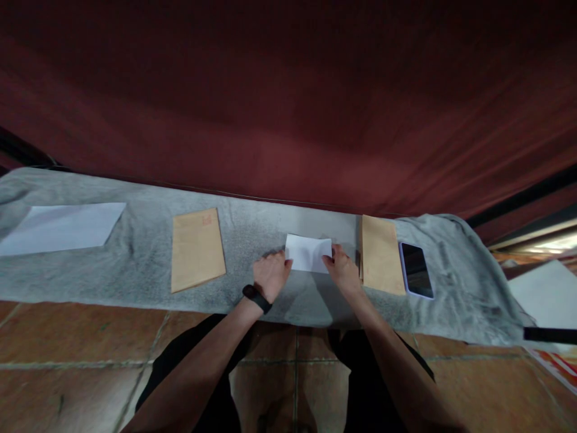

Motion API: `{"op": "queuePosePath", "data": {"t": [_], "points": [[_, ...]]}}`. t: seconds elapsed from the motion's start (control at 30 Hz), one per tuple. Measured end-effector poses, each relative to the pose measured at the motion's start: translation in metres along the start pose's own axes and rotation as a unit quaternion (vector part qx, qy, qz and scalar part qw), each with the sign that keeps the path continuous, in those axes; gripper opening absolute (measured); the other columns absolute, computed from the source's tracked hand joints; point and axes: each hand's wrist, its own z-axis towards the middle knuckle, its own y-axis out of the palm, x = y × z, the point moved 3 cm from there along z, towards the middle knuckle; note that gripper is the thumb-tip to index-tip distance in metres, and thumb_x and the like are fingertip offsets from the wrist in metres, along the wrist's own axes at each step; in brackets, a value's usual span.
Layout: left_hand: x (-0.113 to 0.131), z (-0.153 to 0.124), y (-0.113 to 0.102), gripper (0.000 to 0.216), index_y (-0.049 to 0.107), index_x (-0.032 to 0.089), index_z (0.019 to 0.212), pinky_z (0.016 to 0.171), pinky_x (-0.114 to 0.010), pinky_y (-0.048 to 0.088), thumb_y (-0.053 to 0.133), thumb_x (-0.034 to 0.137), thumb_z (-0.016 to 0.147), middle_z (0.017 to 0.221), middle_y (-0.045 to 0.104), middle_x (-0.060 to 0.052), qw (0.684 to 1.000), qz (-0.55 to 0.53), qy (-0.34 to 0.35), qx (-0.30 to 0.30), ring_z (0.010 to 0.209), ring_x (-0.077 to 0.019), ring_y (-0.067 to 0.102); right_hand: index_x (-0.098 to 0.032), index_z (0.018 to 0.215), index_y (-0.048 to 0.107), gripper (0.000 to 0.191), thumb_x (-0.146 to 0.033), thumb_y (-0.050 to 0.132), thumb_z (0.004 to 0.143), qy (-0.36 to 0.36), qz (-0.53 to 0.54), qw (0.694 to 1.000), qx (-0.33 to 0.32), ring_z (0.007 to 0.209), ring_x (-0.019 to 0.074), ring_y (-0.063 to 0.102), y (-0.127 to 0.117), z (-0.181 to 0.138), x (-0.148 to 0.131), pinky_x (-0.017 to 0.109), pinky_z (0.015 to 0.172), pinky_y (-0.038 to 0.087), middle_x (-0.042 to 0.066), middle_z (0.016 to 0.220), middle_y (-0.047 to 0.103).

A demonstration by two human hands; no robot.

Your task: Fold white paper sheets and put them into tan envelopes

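Folded white paper (pixel 309 253): flat on the grey cloth (pixel 135 264), between both hands.
Left hand (pixel 270 273): grip pressed on the paper's left edge, fingers together.
Right hand (pixel 343 270): grip pinching the paper's right edge.
Brown envelope (pixel 381 254): just right of the paper.
Phone (pixel 416 270): right of the paper, beyond that envelope.
Second brown envelope (pixel 197 249): left of the paper, apart.
White sheet (pixel 63 227): far left of the paper.
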Motion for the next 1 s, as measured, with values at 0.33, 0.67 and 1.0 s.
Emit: {"op": "queuePosePath", "data": {"t": [0.33, 0.67, 1.0], "points": [[0.030, -0.029, 0.061, 0.051, 0.047, 0.007, 0.146, 0.126, -0.047, 0.020, 0.045, 0.029, 0.100, 0.153, 0.049, -0.018, 0.934, 0.093, 0.343, -0.018, 0.149, -0.0254, 0.036, -0.013, 0.143, 0.053, 0.046, -0.032, 0.031, 0.106, -0.167, 0.018, 0.984, -0.062, 0.136, 0.0206, 0.050, 0.021, -0.015, -0.037, 0.038, 0.116, 0.040, 0.014, 0.146, 0.056], [0.017, -0.017, 0.061, 0.054, 0.042, 0.006, 0.150, 0.126, -0.046, 0.020, 0.034, 0.028, 0.102, 0.160, 0.037, -0.018, 0.944, 0.090, 0.318, -0.023, 0.153, -0.0254, 0.027, -0.010, 0.157, 0.033, 0.058, -0.038, 0.022, 0.107, -0.160, -0.118, 0.976, -0.091, 0.153, 0.0243, 0.027, 0.030, -0.016, -0.025, 0.047, 0.125, 0.022, 0.013, 0.164, 0.031], [-0.016, 0.009, 0.039, 0.062, 0.034, 0.001, 0.154, 0.126, -0.043, 0.018, 0.031, 0.036, 0.103, 0.162, 0.033, -0.021, 0.979, 0.116, 0.168, -0.005, 0.153, -0.0278, 0.026, -0.001, 0.154, 0.035, 0.063, -0.041, 0.032, 0.106, -0.145, -0.179, 0.973, -0.008, 0.148, 0.0321, 0.035, 0.028, -0.017, -0.006, 0.049, 0.122, 0.025, 0.020, 0.160, 0.035]]}}
